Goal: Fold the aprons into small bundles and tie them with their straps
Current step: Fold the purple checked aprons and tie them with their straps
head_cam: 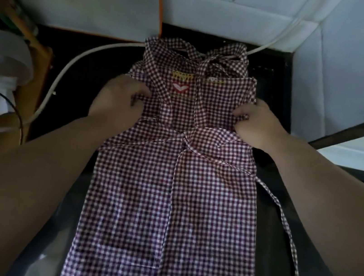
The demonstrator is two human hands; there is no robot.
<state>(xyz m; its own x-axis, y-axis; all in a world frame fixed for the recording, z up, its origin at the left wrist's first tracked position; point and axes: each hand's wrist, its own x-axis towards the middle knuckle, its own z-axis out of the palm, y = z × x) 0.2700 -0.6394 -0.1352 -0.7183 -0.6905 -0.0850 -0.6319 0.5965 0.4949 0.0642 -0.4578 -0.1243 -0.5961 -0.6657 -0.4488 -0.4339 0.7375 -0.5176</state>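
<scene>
Checked apron flat and lengthwise on dark surface, both long sides folded in toward the middle. Left hand at left fold beside the bib, fingers curled, pinching cloth. Right hand at right fold, same level, fingers curled, gripping cloth. Neck straps bunched at far end. 1 waist strap trailing off right edge. White cable left of apron.
</scene>
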